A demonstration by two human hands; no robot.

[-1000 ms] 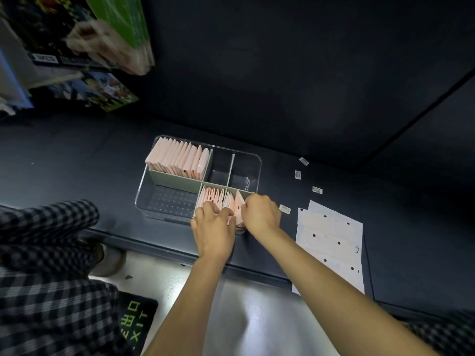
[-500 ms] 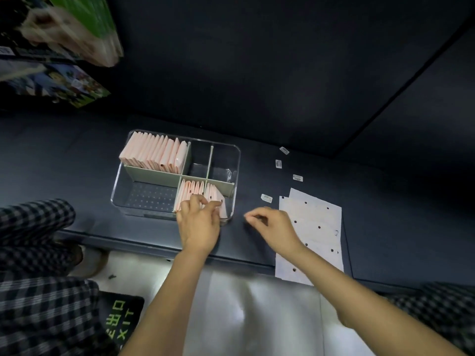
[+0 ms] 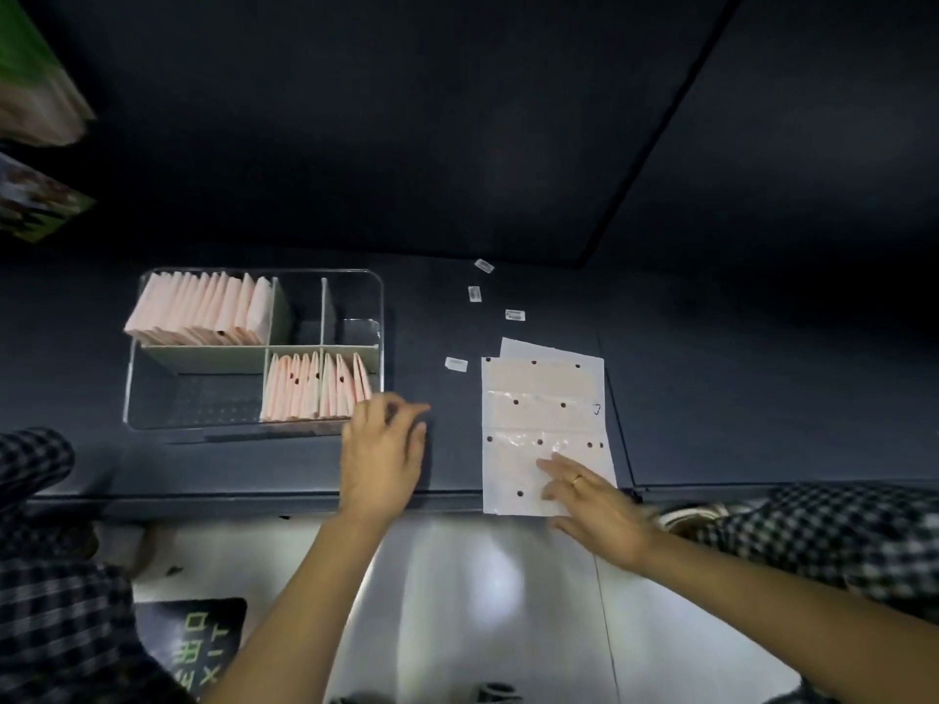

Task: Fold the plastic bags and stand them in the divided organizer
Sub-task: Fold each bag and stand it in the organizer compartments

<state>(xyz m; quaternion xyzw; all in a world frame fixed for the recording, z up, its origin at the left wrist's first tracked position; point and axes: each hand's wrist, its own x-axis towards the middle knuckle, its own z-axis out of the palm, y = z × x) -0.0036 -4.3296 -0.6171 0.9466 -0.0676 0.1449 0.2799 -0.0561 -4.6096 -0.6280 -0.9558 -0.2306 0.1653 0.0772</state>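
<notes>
A: Where are the plastic bags sitting?

B: The folded pink bags are standing upright in the clear divided organizer, filling its far left compartment. A second row of folded bags is standing in the near right compartment. The flat bags are lying stacked on the dark table, well to the right of the organizer.

A: What are the hands doing?

B: The left hand is hovering just beside the organizer's near right corner, fingers loosely curled and holding nothing. The right hand is resting on the near end of the flat stack, fingers stretched out straight, a ring showing on one.

A: Anything else by the organizer?

B: Four small white labels are lying scattered on the table to its right, beyond the flat stack.
</notes>
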